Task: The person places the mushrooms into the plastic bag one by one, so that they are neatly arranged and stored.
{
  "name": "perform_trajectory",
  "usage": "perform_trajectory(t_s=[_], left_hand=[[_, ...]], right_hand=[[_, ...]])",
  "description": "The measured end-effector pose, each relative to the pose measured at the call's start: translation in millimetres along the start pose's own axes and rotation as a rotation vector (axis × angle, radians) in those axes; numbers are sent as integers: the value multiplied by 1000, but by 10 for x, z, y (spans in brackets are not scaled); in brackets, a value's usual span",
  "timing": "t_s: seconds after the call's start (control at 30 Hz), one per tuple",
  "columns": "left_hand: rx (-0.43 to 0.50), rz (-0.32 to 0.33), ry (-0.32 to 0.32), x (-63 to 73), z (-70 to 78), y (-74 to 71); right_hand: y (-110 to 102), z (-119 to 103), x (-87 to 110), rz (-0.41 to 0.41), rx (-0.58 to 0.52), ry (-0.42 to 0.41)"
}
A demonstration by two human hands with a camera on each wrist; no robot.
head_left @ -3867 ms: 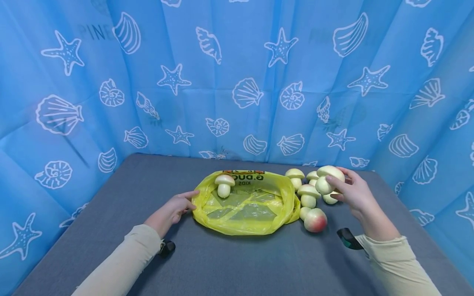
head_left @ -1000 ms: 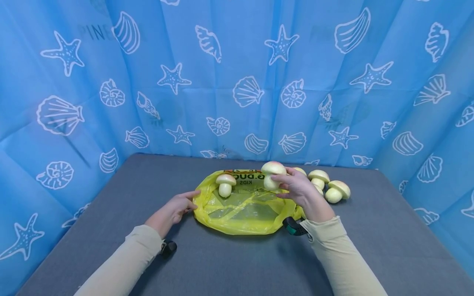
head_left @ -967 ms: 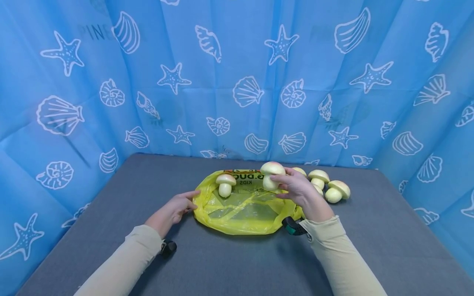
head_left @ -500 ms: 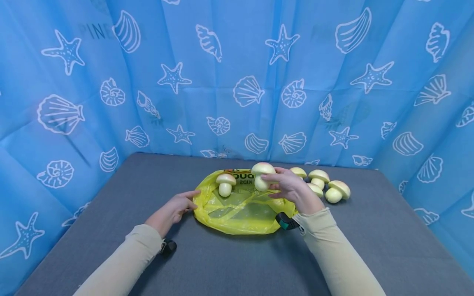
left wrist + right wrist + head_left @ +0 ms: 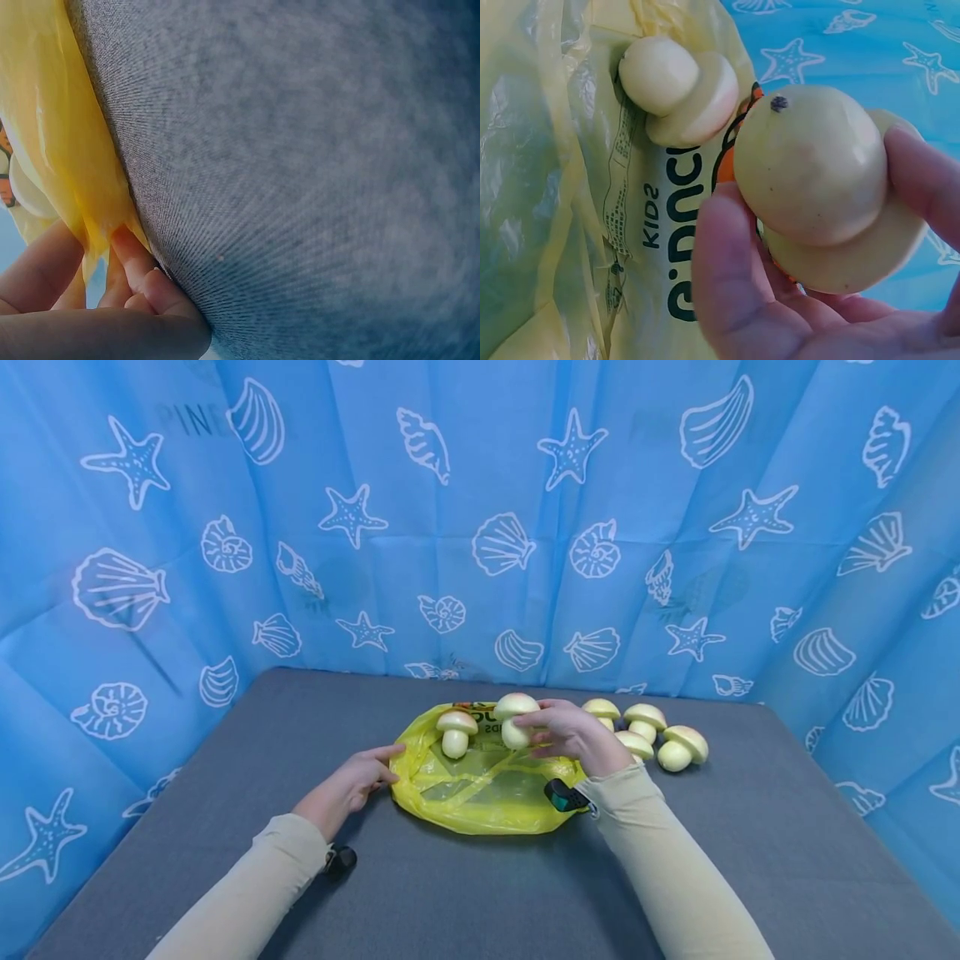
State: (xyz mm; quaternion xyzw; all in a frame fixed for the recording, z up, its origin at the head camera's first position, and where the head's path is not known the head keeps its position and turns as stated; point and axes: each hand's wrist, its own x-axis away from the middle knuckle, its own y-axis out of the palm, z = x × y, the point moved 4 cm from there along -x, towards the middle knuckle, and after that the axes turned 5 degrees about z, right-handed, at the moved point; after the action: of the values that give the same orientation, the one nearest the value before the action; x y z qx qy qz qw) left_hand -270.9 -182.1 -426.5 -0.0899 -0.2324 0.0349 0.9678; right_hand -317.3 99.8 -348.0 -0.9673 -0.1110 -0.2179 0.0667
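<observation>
A yellow plastic bag (image 5: 487, 822) lies with its mouth wide, its printed inner wall (image 5: 660, 225) facing me. One pale toy mushroom (image 5: 456, 733) is inside, near the far left wall. My right hand (image 5: 573, 735) holds another toy mushroom (image 5: 516, 720) above the bag's opening, cap up in the head view. In the right wrist view, thumb and fingers wrap the held mushroom (image 5: 810, 165), whose stem end faces the camera. At the bag's left rim, my left hand (image 5: 356, 785) pinches the plastic; the left wrist view shows yellow film (image 5: 82, 165) gathered between its fingers.
Several more toy mushrooms stand or lie to the right of the bag, among them an upright one (image 5: 645, 720) and a tipped one (image 5: 682, 748). My right forearm hides part of the table there. Behind the grey table (image 5: 465, 902) hangs a blue shell-print curtain (image 5: 405, 568).
From the mushroom group at the right, my right hand has carried the held mushroom left over the bag. It is still drifting left. My left hand has stayed at the rim.
</observation>
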Motion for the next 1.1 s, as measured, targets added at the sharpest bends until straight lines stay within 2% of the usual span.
perform_trajectory(t_s=[0.2,0.33,0.53,0.9,1.1], left_hand=[[-11,16,-5,-16,-8,1],[-17,16,-9,-8,-7,-1],[-10,5,-6,3,4,4],[-24,34,-9,-8,-9,-2],[-23,28,-12,-3,-16,3]], right_hand=[[55,24,-96,-16,-13,39],[84,50,-146,-20,33,68],[102,118,-252,31,79,142],[158,286,-409,94,-61,244],[166,365,-475,122,-135,303]])
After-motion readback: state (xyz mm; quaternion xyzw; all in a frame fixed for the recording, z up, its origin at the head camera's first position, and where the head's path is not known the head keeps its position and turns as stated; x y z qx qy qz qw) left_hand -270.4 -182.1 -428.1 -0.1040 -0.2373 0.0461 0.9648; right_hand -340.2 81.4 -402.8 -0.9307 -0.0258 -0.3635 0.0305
